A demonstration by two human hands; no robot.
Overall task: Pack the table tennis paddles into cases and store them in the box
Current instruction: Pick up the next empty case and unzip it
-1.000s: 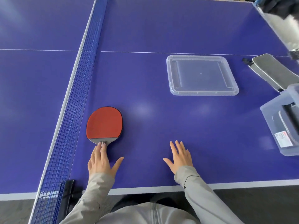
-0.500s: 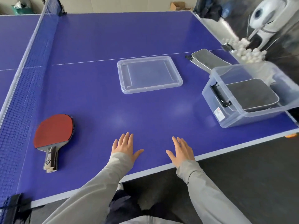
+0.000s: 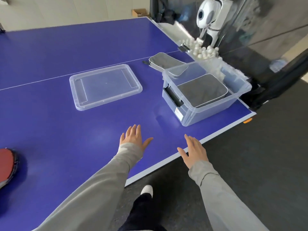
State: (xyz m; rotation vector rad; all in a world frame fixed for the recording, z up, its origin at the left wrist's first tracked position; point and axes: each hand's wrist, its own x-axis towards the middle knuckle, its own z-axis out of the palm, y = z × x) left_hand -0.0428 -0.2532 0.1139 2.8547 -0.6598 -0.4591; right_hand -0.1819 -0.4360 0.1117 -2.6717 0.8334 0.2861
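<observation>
— Both hands are empty, then?

— Yes. The left hand [image 3: 133, 139] lies flat over the blue table [image 3: 50, 122], fingers straight and spread; the right hand [image 3: 194, 151] hovers at the near edge, just as flat, holding nothing.

— And the paddle?

— The red paddle [image 3: 5, 165] sits bare at the far left, well apart from both hands. One grey case [image 3: 202, 90] already lies inside the clear box [image 3: 188, 112]; the spare case [image 3: 162, 61] lies on the table just behind the box.

— So the sensible move?

— I'd say fetch that spare case first, bring it over to the paddle, open the zip fully and slide the blade in head-first. The lid [image 3: 105, 85] lies beside the box, so nothing blocks the drop.

— Any writing?

— A small sticker [image 3: 178, 112] on the box wall, with a red mark, I think; too blurred to read.
</observation>
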